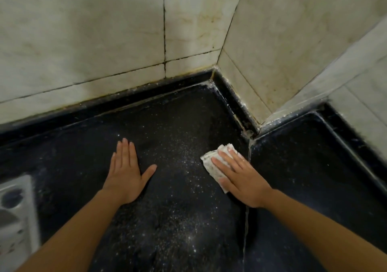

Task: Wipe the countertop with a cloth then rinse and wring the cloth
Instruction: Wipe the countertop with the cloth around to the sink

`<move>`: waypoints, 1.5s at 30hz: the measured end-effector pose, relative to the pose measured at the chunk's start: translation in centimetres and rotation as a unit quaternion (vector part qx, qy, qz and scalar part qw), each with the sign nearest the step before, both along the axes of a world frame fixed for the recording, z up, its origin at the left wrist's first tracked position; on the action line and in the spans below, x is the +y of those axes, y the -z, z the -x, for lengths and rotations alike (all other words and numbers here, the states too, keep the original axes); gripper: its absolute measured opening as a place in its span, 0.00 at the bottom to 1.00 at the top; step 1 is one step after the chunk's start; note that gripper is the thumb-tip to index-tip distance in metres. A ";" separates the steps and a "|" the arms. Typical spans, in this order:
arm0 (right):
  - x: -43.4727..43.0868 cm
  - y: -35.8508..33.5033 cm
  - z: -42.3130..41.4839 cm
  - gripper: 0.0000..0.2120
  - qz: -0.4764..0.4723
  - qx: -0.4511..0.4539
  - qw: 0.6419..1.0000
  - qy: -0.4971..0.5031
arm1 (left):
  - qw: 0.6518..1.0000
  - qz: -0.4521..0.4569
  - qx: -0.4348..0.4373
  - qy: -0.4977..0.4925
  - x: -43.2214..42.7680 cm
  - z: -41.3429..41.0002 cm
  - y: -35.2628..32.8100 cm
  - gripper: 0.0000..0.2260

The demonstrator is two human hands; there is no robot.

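A black speckled countertop (178, 129) fills the lower part of the head view and runs into a tiled corner. A folded white cloth (211, 163) lies flat on it, right of centre, near a seam in the stone. My right hand (240, 175) presses down on the cloth with fingers spread, covering its near half. My left hand (125, 173) rests flat on the bare stone to the left, palm down, fingers together, thumb out, holding nothing.
Stained cream wall tiles (83, 41) rise behind and to the right, meeting the countertop at a raised black rim (230, 98). A seam (248, 209) splits the slab on the right. A white stove edge (16, 209) sits at the lower left.
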State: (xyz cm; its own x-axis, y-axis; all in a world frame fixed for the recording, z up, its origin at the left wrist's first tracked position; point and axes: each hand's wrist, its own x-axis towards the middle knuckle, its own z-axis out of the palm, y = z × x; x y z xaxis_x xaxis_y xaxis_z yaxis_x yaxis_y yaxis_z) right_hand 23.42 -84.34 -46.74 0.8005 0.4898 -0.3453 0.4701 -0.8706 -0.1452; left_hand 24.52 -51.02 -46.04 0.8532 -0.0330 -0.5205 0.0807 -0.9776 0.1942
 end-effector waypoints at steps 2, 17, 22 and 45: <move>-0.6 -0.1 -1.8 0.27 0.010 -0.002 1.000 0.000 | 1.000 0.002 0.001 0.000 0.0 0.0 0.0 0.42; 6.1 1.1 -20.1 0.28 0.009 -0.023 0.990 0.139 | 1.000 0.005 -0.009 -0.007 0.1 -0.1 0.6 0.40; 7.4 1.1 -21.5 0.28 0.008 -0.019 0.986 0.166 | 1.000 0.008 -0.008 -0.011 0.1 -0.1 0.6 0.41; 2.8 0.6 -8.1 0.28 0.013 -0.024 0.993 -0.115 | 1.000 0.011 0.005 -0.006 0.0 -0.2 -0.1 0.41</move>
State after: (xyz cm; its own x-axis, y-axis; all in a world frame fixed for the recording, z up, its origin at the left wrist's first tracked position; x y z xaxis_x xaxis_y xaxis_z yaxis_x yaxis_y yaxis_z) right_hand 31.53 -81.56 -47.33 0.6841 0.6538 -0.3235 0.6634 -0.7420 -0.0967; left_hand 24.69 -51.03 -45.90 0.8488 -0.0336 -0.5276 0.0947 -0.9722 0.2143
